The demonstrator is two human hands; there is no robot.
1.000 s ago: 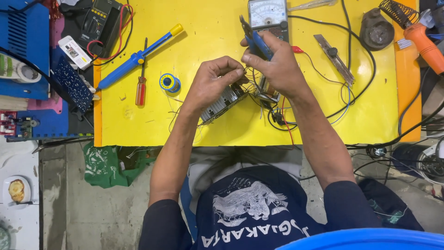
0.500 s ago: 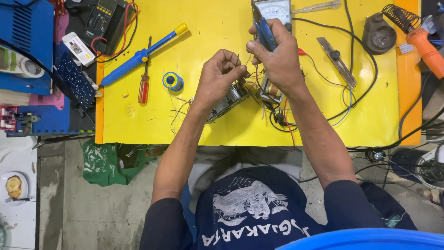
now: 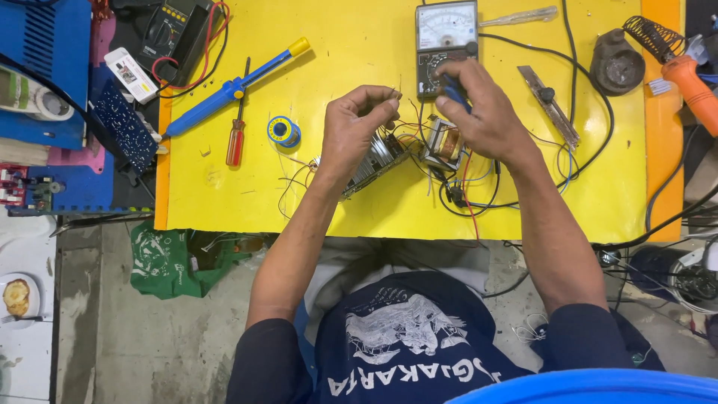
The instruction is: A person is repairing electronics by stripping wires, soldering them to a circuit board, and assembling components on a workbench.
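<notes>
wires run thin and tangled between the person's two hands, low over the middle of the yellow tabletop, right above a finned circuit module and a small transformer. nearest to me, the left hand has its fingers curled in, thumb and forefinger pinched shut on a fine strand. the right hand is closed round a blue-handled tool, whose working end i cannot make out. judging from this, the work goes best with the strand kept taut and the tool brought in slowly, both wrists low and steady so neither the module nor the transformer gets dragged by its leads. the loose red and black leads curling under the right wrist look the likeliest to snag. further back, an analog multimeter sits just beyond the right hand, close enough to be knocked. to the left lie a blue solder spool, a red screwdriver and a long blue soldering iron, all well apart from the hands. a metal strip lies to the right, and an orange-handled tool rests at the far edge.
</notes>
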